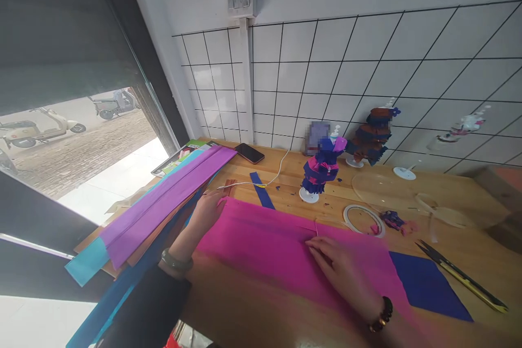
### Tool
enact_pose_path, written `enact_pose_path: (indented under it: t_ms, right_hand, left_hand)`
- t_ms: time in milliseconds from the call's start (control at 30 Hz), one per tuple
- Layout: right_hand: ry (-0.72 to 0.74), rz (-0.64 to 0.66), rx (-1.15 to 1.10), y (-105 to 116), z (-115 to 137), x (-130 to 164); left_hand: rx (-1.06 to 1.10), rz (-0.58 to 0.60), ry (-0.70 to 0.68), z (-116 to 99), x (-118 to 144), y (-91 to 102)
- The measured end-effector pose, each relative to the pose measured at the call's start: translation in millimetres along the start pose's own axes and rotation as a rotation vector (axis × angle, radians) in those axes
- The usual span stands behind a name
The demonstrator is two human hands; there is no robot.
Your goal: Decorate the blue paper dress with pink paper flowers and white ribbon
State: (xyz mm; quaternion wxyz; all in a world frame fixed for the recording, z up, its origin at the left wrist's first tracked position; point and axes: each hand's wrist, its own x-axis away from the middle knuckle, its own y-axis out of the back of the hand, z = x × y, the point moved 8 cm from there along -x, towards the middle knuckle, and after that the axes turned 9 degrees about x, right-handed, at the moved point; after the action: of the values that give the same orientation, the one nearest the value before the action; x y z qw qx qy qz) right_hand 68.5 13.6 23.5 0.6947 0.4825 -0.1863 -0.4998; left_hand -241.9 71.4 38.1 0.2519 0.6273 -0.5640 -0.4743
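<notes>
A wide sheet of bright pink crepe paper point(261, 250) lies spread across the table in front of me. At its upper left corner is my left hand point(207, 213), fingers closed on the paper's edge. My right hand point(332, 263) rests on the middle of the sheet, thumb and fingertips pinched together on the paper beside a small raised crease. Under the sheet's right end, a dark blue paper piece point(434, 285) sticks out. Farther right lie scissors point(460, 274) with yellow handles.
Folded purple paper point(171, 201) and other coloured sheets are stacked at left. Behind stand a phone point(249, 153), a blue-and-pink ruffled paper figure point(320, 168) on a white base, and a brown one point(370, 136). A tape roll point(364, 221) and paper scraps point(393, 220) lie right.
</notes>
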Motion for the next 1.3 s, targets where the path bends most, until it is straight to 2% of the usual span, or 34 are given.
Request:
enact_pose_path:
  t_ms: [100,267,433,633,767,900,1000,1100,1300]
  right_hand:
    - [-0.017,-0.08,-0.001,3,0,6]
    - [0.044,-0.124,0.004,0,8,12]
    - [0.155,-0.141,0.06,-6,18,15]
    - [0.204,-0.171,0.125,-8,21,17]
    - [0.186,-0.285,0.208,3,15,15]
    - [0.161,-0.317,0.352,17,6,6]
    - [0.187,-0.287,0.418,26,8,-8]
    - [0.224,-0.201,0.433,26,16,-29]
    - [0.23,0.148,0.477,-11,27,-81]
  left_hand:
    - [0.009,0.048,0.016,6,6,-1.4]
    - [0.082,0.183,-0.186,-35,9,-28.0]
    - [0.035,0.226,-0.207,-55,3,-46.3]
    - [0.03,0.17,-0.269,-58,2,-46.7]
    - [0.076,0.11,-0.389,-62,14,-42.7]
    - [0.113,0.111,-0.477,-70,31,-35.3]
    - [0.116,0.162,-0.468,-75,38,-33.0]
    - [0.116,0.192,-0.43,-77,40,-33.4]
    - [0.124,0.202,-0.421,-76,42,-38.0]
